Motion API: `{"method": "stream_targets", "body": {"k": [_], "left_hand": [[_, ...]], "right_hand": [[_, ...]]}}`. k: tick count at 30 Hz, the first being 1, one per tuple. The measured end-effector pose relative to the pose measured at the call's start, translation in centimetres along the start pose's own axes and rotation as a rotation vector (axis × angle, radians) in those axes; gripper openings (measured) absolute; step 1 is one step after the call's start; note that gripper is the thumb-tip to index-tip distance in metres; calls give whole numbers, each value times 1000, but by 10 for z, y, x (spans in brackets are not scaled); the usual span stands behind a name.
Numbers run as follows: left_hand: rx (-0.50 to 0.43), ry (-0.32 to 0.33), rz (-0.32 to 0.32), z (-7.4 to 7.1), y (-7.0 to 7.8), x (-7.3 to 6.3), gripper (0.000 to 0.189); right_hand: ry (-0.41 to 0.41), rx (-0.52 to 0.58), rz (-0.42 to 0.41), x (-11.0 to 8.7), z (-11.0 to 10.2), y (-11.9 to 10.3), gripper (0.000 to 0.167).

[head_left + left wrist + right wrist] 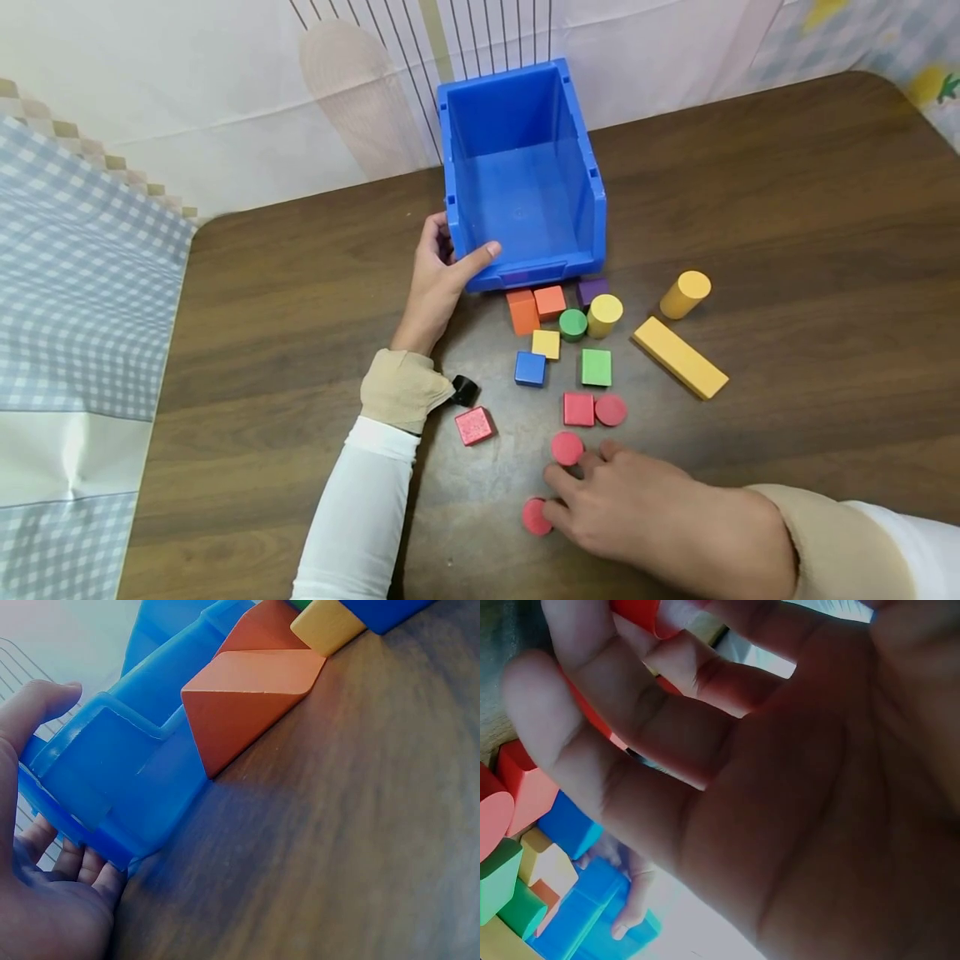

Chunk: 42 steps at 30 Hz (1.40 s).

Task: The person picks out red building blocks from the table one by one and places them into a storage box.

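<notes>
My left hand [435, 279] grips the front left corner of a blue plastic bin [525, 187]. Its thumb lies over the front rim while the fingers reach along the outer side, as the left wrist view also shows. Low on the right, my right hand [626, 504] is spread palm down with loosely bent fingers. Its fingertips are right at a red round block [536, 517] and beside another red disc [567, 448]. A red cube [578, 409] and a third red round block [611, 409] sit just beyond that hand. The palm [795, 787] holds nothing in the right wrist view.
Before the bin stand orange blocks [522, 312], a purple block [592, 290], green cylinder [573, 325], yellow cylinder [604, 316], blue cube [530, 368] and green cube [596, 367]. A long yellow block [680, 358] lies to the right. A glittery red cube [475, 426] rests near my left wrist.
</notes>
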State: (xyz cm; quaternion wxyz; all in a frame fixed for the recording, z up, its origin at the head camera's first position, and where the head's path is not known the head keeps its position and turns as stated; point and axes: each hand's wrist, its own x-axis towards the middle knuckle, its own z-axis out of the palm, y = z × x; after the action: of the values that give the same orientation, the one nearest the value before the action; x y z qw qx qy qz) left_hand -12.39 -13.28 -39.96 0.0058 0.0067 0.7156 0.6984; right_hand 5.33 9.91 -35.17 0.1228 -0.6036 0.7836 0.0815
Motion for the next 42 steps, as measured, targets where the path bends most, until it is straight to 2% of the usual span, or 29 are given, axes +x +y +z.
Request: {"method": "stream_targets", "body": {"k": [6, 14, 20, 26, 31, 42], "left_hand": [[-14, -1, 5, -1, -1, -1, 67], [0, -4, -3, -2, -1, -3, 66], [2, -4, -1, -2, -2, -3, 66], [1, -3, -15, -1, -2, -4, 67], [-12, -2, -2, 0, -2, -2, 67], [-19, 0, 9, 0, -1, 2, 66]], "right_hand": [[-67, 47, 13, 3, -2, 0, 21], [-82, 58, 32, 5, -3, -1, 20], [-153, 108, 23, 7, -4, 2, 26], [-190, 124, 26, 7, -5, 2, 34], [-151, 88, 29, 5, -5, 1, 30], [53, -4, 27, -7, -9, 4, 29]]}}
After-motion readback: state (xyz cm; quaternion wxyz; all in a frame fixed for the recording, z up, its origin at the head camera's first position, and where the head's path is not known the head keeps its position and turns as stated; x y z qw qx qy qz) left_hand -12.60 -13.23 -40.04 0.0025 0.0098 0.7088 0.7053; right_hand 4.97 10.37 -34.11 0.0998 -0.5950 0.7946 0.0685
